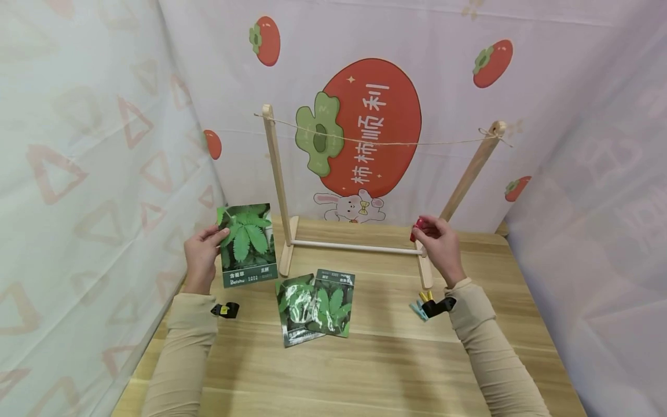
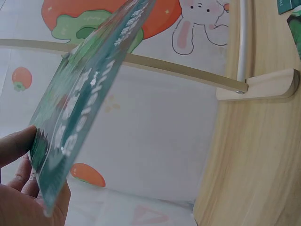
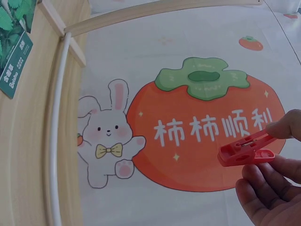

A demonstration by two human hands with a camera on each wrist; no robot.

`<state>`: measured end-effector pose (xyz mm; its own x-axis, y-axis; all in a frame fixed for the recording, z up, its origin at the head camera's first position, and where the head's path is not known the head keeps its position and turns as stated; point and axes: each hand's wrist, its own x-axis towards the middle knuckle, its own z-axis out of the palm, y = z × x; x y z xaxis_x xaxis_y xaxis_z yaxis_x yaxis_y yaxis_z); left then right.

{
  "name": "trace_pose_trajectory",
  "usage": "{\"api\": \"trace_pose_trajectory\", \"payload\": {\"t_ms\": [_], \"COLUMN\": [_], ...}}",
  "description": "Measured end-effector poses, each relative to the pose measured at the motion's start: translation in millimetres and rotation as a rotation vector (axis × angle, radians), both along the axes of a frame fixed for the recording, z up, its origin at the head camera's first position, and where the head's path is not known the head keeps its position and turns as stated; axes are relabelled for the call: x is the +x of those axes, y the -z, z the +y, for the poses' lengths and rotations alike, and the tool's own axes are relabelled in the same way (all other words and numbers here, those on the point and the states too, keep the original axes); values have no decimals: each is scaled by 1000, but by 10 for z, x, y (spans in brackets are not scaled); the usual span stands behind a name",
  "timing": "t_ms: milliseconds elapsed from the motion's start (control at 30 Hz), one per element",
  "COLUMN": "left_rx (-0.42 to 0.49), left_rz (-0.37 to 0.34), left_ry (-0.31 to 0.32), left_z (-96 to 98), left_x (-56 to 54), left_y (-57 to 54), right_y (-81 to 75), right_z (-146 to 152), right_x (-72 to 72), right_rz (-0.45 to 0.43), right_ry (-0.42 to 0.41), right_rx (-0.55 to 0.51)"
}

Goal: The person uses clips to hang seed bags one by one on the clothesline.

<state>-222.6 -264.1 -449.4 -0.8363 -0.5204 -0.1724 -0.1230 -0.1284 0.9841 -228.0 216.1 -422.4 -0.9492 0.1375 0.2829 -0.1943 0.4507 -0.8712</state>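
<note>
In the head view my left hand (image 1: 203, 255) pinches the left edge of a green seed packet (image 1: 247, 243), its leaf picture facing up toward me. The left wrist view shows that packet (image 2: 84, 103) nearly edge-on, thumb on one face and fingers behind. My right hand (image 1: 440, 246) holds a red clothespin (image 1: 416, 229) near the rack's right post. Seen from the right wrist, the clothespin (image 3: 247, 149) sits between thumb and fingers, its nose pointing left. Two more seed packets (image 1: 333, 304) lie overlapping on the table between the hands.
A wooden rack (image 1: 278, 179) with a thin string (image 1: 396, 143) between its posts and a white bottom rod (image 1: 359, 247) stands at the back. Blue and yellow clothespins (image 1: 418, 310) lie beneath my right wrist. Printed cloth walls (image 1: 443, 35) surround the table (image 1: 312, 382).
</note>
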Motion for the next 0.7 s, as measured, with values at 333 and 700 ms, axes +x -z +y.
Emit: {"api": "trace_pose_trajectory", "payload": {"t_ms": [333, 700], "left_rx": [47, 18], "left_rz": [36, 102], "left_ry": [22, 56], "left_z": [79, 206], "left_x": [-78, -153], "left_y": [-239, -427], "right_y": [-244, -546], "right_z": [-20, -101], "right_x": [-66, -94], "right_rz": [65, 114], "right_ry": [-34, -91], "right_rx": [79, 77]}}
